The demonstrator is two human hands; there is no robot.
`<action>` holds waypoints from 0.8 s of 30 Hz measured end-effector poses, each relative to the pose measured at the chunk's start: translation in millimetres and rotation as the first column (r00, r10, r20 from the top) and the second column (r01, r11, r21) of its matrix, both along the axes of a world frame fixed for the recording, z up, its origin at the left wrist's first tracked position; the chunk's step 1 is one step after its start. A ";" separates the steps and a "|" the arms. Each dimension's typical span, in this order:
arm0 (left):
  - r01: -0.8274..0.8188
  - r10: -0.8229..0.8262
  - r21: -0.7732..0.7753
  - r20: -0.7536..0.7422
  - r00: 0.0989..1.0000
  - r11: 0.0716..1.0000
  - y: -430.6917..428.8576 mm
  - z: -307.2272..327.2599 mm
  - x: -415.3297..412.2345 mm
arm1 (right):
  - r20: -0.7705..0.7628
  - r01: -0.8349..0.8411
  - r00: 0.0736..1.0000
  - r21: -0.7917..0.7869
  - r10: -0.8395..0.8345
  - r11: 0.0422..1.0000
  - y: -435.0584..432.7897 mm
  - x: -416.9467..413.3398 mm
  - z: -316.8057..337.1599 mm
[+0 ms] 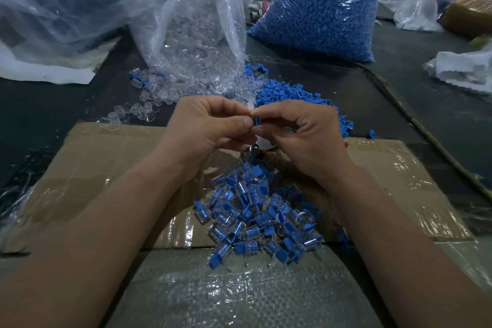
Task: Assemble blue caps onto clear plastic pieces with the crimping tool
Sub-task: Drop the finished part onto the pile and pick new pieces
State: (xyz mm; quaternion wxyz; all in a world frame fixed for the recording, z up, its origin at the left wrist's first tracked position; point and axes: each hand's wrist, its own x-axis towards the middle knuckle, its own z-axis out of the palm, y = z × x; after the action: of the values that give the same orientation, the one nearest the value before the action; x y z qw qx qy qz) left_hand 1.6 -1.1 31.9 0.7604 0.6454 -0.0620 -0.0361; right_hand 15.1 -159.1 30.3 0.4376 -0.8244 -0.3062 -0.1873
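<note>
Nearest, at 6 o'clock, lies a grey woven plastic sack (239, 290). Just beyond it is a flattened brown cardboard sheet with shiny tape (106, 162), and a heap of clear plastic pieces already fitted with blue caps (261, 216) rests on both.

Above the heap both forearms meet at the centre. The left hand (210, 125) has thumb and forefinger pinched on a small pale clear piece (249, 108), mostly hidden by the fingertips. The right hand (300, 133) pinches a small blue plastic cap (256, 120) right against it. The hands cover most of a small silvery metal part (254, 148) just below them.

Beyond the fingers, at 1 o'clock, loose blue caps (290, 96) are scattered. At 11 o'clock loose clear pieces (149, 98) spill from an open transparent bag (191, 34). Farther back, at 1 o'clock, stands a full clear bag of blue caps (324, 5). A crumpled large transparent bag (53, 2) is at 10 o'clock, a white cloth (463, 69) at 2 o'clock, and a dark cord (426, 130) runs down the right side.
</note>
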 end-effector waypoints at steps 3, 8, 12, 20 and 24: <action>0.017 -0.017 -0.025 -0.011 1.000 1.000 1.2 0.4 0.3 | 0.016 0.017 1.000 -0.004 -0.017 1.000 -1.5 0.9 0.6; 0.044 -0.044 -0.019 -0.020 0.999 0.999 1.5 -1.3 1.3 | 0.039 0.019 0.999 -0.033 -0.017 0.999 -4.0 1.2 1.2; 0.052 -0.053 -0.014 -0.019 0.998 0.999 2.3 -1.4 0.9 | 0.069 0.019 0.998 -0.057 -0.015 0.998 -4.4 1.1 1.3; 0.010 -0.009 0.069 -0.023 1.000 0.998 0.9 -2.4 0.5 | 0.133 0.008 0.991 -0.116 0.008 0.993 -3.5 -0.8 2.3; 0.007 -0.006 0.099 -0.009 1.000 0.995 0.8 -0.8 0.2 | 0.135 0.013 0.991 -0.136 0.006 0.991 -2.9 -1.4 2.5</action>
State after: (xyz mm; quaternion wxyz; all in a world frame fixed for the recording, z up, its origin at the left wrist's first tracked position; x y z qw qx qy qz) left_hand 1.8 -0.3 31.1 0.7277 0.6820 -0.0588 -0.0444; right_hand 13.7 -162.1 32.8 0.3578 -0.8385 -0.3458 -0.2221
